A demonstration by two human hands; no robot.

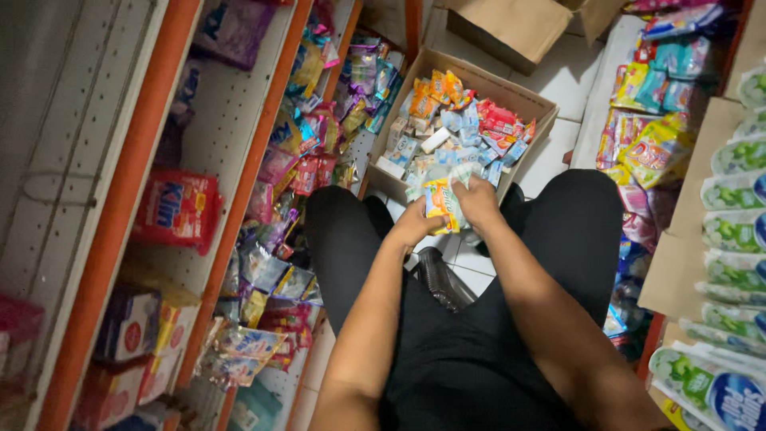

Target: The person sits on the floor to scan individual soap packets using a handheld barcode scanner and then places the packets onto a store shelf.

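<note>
1. I am crouching on the white tiled floor (558, 76) in a narrow shop aisle, with my knees in black trousers on either side of my arms.
2. My left hand (415, 223) is gripping the lower left edge of a small orange and yellow sachet pack (441, 203), fingers curled around it.
3. My right hand (477, 199) is closing over the same sachet pack from the right, fingers wrapped on its top edge, so both hands are holding it together.
4. I am holding the sachet pack just in front of the near rim of an open cardboard box (527, 100), between the box and my lap.
5. The cardboard box is sitting on the floor and is holding a jumble of small packets in orange, red, blue and white.
6. Left of the cardboard box, orange-edged shelves (239, 175) are carrying hanging sachet strips, and a red bag (177, 209) is lying on a white pegboard shelf.
7. Right of the cardboard box, green and white wrapped rolls (734, 227) are standing in a stack beside colourful snack bags (654, 144).
</note>
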